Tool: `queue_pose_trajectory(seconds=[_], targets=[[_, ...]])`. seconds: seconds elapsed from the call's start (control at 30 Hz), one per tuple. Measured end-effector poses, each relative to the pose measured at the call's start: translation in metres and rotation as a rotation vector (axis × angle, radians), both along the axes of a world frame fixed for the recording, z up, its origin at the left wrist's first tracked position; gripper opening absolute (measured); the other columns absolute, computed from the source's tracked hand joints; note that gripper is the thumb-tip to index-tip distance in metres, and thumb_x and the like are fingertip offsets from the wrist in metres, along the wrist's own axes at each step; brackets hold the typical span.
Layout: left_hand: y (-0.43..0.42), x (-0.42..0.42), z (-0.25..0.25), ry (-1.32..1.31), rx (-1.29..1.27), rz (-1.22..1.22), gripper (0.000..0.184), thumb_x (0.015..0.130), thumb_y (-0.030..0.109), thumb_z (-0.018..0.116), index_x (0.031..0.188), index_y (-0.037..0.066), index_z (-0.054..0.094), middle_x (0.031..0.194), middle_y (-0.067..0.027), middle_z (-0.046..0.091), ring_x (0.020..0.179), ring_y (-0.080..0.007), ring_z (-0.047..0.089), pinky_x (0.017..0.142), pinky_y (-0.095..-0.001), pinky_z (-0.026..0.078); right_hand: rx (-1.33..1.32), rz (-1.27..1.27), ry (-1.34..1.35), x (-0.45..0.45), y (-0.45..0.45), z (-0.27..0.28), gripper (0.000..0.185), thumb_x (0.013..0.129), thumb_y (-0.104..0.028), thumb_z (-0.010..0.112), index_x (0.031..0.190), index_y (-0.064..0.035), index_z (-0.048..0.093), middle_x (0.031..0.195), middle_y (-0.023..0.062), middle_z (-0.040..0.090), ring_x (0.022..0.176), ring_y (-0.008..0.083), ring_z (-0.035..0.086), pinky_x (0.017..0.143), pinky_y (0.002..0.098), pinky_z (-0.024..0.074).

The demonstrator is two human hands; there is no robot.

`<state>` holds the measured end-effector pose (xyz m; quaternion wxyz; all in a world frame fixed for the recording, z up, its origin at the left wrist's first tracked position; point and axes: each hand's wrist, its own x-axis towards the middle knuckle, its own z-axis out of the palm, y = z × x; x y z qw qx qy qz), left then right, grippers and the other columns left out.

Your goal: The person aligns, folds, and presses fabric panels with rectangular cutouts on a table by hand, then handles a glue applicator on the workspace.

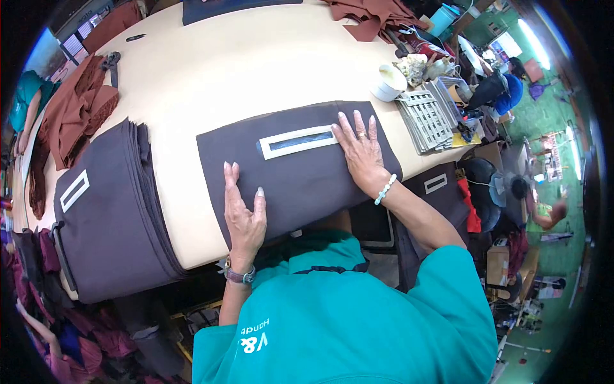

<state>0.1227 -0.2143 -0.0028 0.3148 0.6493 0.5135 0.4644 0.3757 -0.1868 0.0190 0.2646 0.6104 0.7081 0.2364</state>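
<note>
Two bare hands are spread over one dark sheet [300, 192] that lies flat on the near side of a pale table [256, 70], right in front of the wearer. A narrow light-coloured rectangular frame [297, 149] sits on its upper half, with a dark bluish strip showing inside.

From my remote seat I see the right hand [363, 157] palm down at the sheet's right side, fingers extended, fingertips by the frame's right end; it pinches nothing. The left hand [244, 221] is over the lower left, fingers upright and thumb held well apart, with nothing clamped between them. I cannot tell whether it touches the surface.

I judge the sheet light and pliant, yet firm enough to lie smooth; the matching stack [115, 224] to the left, which droops over the table edge, suggests the same. Its face looks matte, so I expect little slipping under a palm. The frame seems thin, perhaps easily bent or nudged askew; I cannot tell if it is fixed down.

I would take the sheet by its left and right edges, thumbs on top, evenly supported, and steady the frame with flat fingertips on its border, never pulling at one corner.
</note>
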Motion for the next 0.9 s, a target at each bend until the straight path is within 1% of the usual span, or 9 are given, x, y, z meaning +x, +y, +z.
queue_pose_trajectory(seconds=[0.1,0.2,0.23,0.33,0.37,0.5,0.73,0.77,0.9], targets=[[0.0,0.001,-0.001,0.023,0.014,-0.013,0.067,0.082,0.003,0.054,0.139,-0.002,0.02,0.137,-0.023,0.035,0.127,-0.032,0.037,0.106,-0.0395,0.028,0.02,0.054,0.128,-0.007,0.0,-0.003,0.061,0.086,-0.019,0.044,0.142,-0.0096,0.022,0.148,0.0108,0.016,0.135,0.0356,0.014,0.108,0.0554,0.0066],[0.0,0.0,-0.001,0.062,0.033,-0.016,0.069,0.082,0.001,0.054,0.14,-0.001,0.018,0.136,-0.0222,0.037,0.126,-0.0305,0.037,0.105,-0.0386,0.028,-0.023,0.05,0.122,-0.035,-0.001,0.003,0.059,0.086,-0.018,0.044,0.141,-0.0069,0.025,0.147,0.0115,0.018,0.135,0.0359,0.017,0.108,0.0551,0.0092],[0.0,-0.001,-0.001,0.076,0.041,-0.016,0.07,0.082,0.0,0.054,0.141,0.0,0.017,0.136,-0.0219,0.038,0.126,-0.0298,0.037,0.105,-0.0381,0.029,0.017,0.086,0.181,-0.039,0.001,-0.004,0.056,0.085,-0.018,0.045,0.137,-0.0018,0.033,0.146,0.0124,0.018,0.135,0.0359,0.017,0.108,0.0547,0.0112],[0.0,0.0,-0.002,0.045,0.045,-0.012,0.07,0.082,0.001,0.054,0.141,0.001,0.017,0.136,-0.0221,0.038,0.126,-0.0303,0.038,0.104,-0.0383,0.029,0.018,0.098,0.162,-0.06,0.003,-0.005,0.052,0.084,-0.019,0.046,0.131,0.002,0.041,0.146,0.0134,0.017,0.135,0.0364,0.017,0.108,0.0546,0.0121],[0.0,0.001,-0.001,0.039,0.034,-0.009,0.07,0.082,0.001,0.054,0.141,0.001,0.017,0.136,-0.0221,0.038,0.126,-0.0304,0.038,0.104,-0.0384,0.029,0.064,0.14,0.2,-0.064,0.003,-0.005,0.048,0.083,-0.02,0.047,0.125,0.0037,0.048,0.147,0.0135,0.017,0.135,0.0368,0.015,0.108,0.0549,0.0114],[-0.001,0.001,-0.001,0.02,0.02,-0.004,0.069,0.082,0.002,0.053,0.141,0.001,0.018,0.136,-0.0224,0.038,0.126,-0.0308,0.038,0.104,-0.0387,0.03,-0.018,0.152,0.171,-0.085,0.005,0.0,0.045,0.082,-0.022,0.048,0.119,0.0027,0.054,0.147,0.0135,0.016,0.135,0.0366,0.013,0.108,0.0558,0.0091],[0.0,0.001,-0.001,0.006,0.028,0.003,0.067,0.081,0.002,0.054,0.139,-0.002,0.02,0.135,-0.0244,0.037,0.125,-0.0326,0.038,0.104,-0.0388,0.03,-0.01,0.284,0.264,-0.117,0.007,-0.003,0.047,0.083,-0.024,0.048,0.121,0.0024,0.053,0.148,0.0129,0.016,0.136,0.0369,0.012,0.108,0.0556,0.0081],[0.0,0.001,-0.001,0.013,0.031,0.005,0.067,0.081,0.002,0.054,0.139,-0.002,0.02,0.135,-0.0245,0.037,0.125,-0.0327,0.038,0.104,-0.0389,0.03,-0.046,0.261,0.268,-0.119,0.008,0.0,0.048,0.082,-0.019,0.048,0.125,0.0018,0.048,0.147,0.0126,0.017,0.136,0.0352,0.014,0.108,0.0547,0.0106],[0.002,0.002,-0.001,0.031,0.037,0.003,0.068,0.081,0.002,0.055,0.139,-0.002,0.02,0.135,-0.0249,0.036,0.125,-0.0331,0.038,0.104,-0.039,0.03,-0.021,0.307,0.495,-0.114,0.011,-0.009,0.056,0.082,-0.016,0.046,0.137,-0.0061,0.034,0.148,0.0131,0.015,0.136,0.0356,0.015,0.107,0.0569,0.0111]])
